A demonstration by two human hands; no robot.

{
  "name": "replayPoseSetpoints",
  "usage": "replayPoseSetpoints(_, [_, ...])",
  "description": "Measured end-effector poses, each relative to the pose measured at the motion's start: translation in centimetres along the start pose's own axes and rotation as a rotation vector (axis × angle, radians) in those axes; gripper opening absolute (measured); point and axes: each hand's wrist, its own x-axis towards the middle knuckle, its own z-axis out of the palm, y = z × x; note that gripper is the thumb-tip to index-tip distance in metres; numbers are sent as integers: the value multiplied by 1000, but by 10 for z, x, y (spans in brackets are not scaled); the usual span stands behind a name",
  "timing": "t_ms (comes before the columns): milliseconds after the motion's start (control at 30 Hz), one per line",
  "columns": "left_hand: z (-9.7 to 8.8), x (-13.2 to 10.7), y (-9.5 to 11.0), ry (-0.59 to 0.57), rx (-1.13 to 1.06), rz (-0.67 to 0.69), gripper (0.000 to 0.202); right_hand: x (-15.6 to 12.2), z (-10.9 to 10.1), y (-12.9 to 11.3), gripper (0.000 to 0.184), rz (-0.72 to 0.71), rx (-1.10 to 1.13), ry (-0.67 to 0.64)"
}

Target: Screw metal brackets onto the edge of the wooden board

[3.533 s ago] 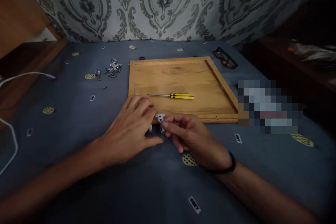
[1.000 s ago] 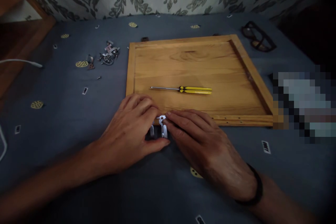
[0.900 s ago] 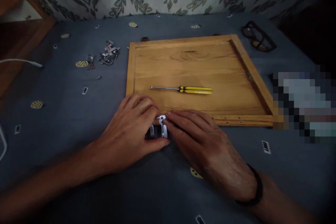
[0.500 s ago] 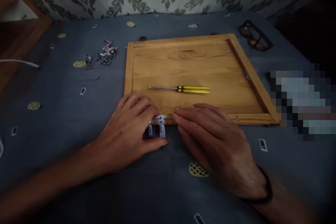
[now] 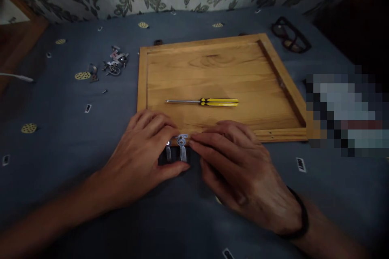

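Note:
A shiny metal bracket with holes sits at the near edge of a framed wooden panel, its two narrow legs sticking out over the edge. My left hand curls around the bracket's left side, fingers on the frame and thumb below the legs. Close by on the right, my right hand has its fingertips pressed together at the bracket's right end. Whatever those fingertips hold, if anything, is hidden. A yellow-and-black screwdriver lies across the panel just beyond both hands.
Left of the panel, small metal hardware lies in a pile, with a loose screw nearer. Dark-framed glasses rest at the back right. A white cable enters from the left. A pixelated object lies at the right.
My right hand has come closer to the bracket, its fingertips now at the bracket's right end. My left hand keeps its place around it. The whole view has shifted slightly.

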Motion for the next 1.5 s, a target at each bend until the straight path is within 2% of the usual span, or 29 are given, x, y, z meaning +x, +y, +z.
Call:
replayPoseSetpoints(233, [0,-1,1,-6,-2,-9,33,0,0,0,18,13,-69,-6])
replayPoseSetpoints(1067, [-1,0,-1,-35,-6,-16,32,1,0,3,21,4,-84,-100])
replayPoseSetpoints(1333, [-9,0,-1,-58,-25,-34,55,1,0,3,18,-12,-139,-122])
replayPoseSetpoints(1500, [-13,-2,-2,-31,-29,-72,49,1,0,3,19,-18,-149,-125])
